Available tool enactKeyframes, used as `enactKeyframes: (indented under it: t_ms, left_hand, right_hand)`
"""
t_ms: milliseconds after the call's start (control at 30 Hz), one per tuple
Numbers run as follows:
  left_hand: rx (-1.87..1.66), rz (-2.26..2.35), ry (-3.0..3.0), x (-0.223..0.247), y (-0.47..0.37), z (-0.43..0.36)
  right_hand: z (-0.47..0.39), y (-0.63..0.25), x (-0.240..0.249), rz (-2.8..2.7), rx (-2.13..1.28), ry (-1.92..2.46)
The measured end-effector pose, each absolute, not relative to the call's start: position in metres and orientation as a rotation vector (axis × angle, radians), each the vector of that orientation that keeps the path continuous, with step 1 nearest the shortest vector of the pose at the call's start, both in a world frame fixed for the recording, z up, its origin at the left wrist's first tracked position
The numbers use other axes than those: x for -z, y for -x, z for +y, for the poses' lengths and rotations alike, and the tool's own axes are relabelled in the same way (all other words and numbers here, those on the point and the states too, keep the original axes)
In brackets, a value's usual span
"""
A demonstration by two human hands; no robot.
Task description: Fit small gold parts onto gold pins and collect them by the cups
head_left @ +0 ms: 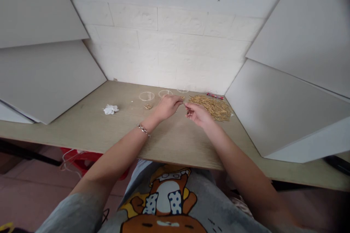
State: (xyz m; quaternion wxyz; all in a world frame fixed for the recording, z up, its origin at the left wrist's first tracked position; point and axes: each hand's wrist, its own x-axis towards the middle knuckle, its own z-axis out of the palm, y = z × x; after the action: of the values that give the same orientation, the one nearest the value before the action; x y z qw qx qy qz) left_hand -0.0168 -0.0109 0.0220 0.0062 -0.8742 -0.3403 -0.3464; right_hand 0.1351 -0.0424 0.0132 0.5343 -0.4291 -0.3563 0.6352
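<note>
My left hand (170, 106) and my right hand (199, 114) meet above the table, fingertips almost touching. Both are closed in a pinch. Whatever lies between the fingertips is too small to make out. Close by my right hand spreads a large heap of thin golden sticks (217, 108). A small cluster of golden pieces (148, 106) sits to the left of my left hand. Behind the hands stand clear round dishes or rings, one at the left (140, 97) and another (159, 94) partly behind my left hand.
A crumpled white tissue (111, 109) lies on the table (123, 134) at the left. Behind the heap rests a red tube or pen (215, 96). Pale panels (49, 76) flank the table on both sides, and a white brick-pattern wall (169, 43) closes the back.
</note>
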Motion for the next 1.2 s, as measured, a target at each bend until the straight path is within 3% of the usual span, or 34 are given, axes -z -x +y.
enactKeyframes:
  t_ms: [400,967,1200]
  left_hand:
    - [1.069,-1.05,2.744,-0.02,0.016,-0.01]
    - [1.002,-1.291,2.73,-0.023,0.01,-0.021]
    - [1.129,-1.374,2.745,-0.021,0.008,-0.022]
  right_hand:
    - [-0.041,-0.135,-0.012,-0.891,-1.463,1.052]
    - [-0.037,-0.136,-0.003,-1.327,-0.935,1.196]
    - [-0.039,-0.135,-0.003,-1.359,-0.848,1.174]
